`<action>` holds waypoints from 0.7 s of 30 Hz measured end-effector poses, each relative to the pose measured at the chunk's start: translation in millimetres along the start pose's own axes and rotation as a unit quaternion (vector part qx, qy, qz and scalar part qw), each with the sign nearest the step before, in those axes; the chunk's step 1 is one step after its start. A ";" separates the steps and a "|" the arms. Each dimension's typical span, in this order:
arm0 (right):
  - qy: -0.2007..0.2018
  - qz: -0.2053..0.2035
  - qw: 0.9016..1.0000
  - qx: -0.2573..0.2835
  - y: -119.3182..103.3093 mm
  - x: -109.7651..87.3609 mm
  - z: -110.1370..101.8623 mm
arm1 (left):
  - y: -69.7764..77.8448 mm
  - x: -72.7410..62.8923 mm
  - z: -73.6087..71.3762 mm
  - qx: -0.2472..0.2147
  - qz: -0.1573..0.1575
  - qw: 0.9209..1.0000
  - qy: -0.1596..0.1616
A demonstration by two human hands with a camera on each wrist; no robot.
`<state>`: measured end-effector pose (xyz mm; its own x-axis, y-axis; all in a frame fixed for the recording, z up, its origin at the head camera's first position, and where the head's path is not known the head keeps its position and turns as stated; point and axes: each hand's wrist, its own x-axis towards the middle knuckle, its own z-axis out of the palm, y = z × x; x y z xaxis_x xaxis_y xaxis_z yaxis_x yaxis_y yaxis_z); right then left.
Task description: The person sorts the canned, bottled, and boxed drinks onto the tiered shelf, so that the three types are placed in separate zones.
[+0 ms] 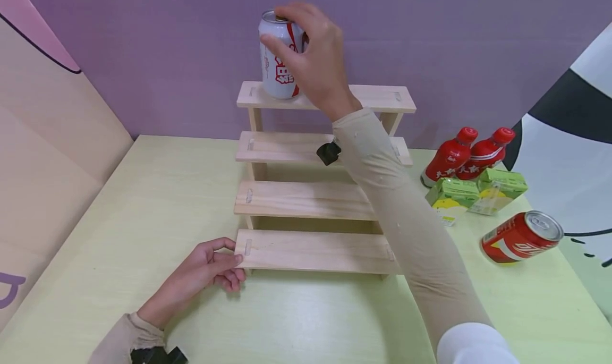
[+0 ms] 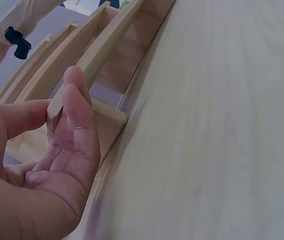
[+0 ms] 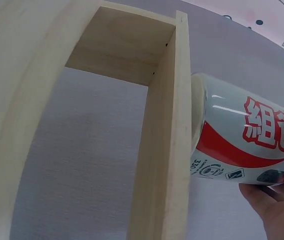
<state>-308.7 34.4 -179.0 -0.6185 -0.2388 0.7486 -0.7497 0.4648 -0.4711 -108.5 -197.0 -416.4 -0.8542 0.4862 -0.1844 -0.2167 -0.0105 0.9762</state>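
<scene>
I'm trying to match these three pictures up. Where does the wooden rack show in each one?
Head: the wooden rack stands in the middle, its four shelves stepping up.
Left wrist: upper left, seen slanting from its side.
Right wrist: from the left edge to just past the middle, cut off by the frame.
Shared landmark: the right hand, top middle, far left edge and lower right, respectively.

Two cans (image 1: 276,73) (image 1: 520,237) (one at twelve o'clock), two bottles (image 1: 447,159) (image 1: 480,158), two cartons (image 1: 451,195) (image 1: 502,187), one four-tier shelf (image 1: 306,199), two hands (image 1: 210,264) (image 1: 317,58)
</scene>
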 end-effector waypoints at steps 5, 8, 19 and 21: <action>-0.017 0.011 1.000 -0.005 -0.8 0.5 0.0 | 2.0 -0.2 -0.7 0.004 0.001 1.000 0.003; -0.030 0.016 0.999 -0.016 -1.3 0.7 -0.6 | 3.2 -0.4 -1.4 0.005 0.001 1.000 0.003; -0.082 0.042 0.994 -0.053 -2.0 -6.0 -4.1 | 2.1 -2.0 -4.3 0.006 0.001 1.000 0.003; -0.083 0.046 0.995 -0.045 -2.0 -9.0 -6.8 | 2.1 -2.2 -5.2 0.007 0.002 1.000 0.003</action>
<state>-300.0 41.3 -181.6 -0.7190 -0.3254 0.6142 -0.6690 0.5637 -0.4845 -109.6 -202.7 -414.5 -0.8575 0.4812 -0.1820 -0.2073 0.0007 0.9783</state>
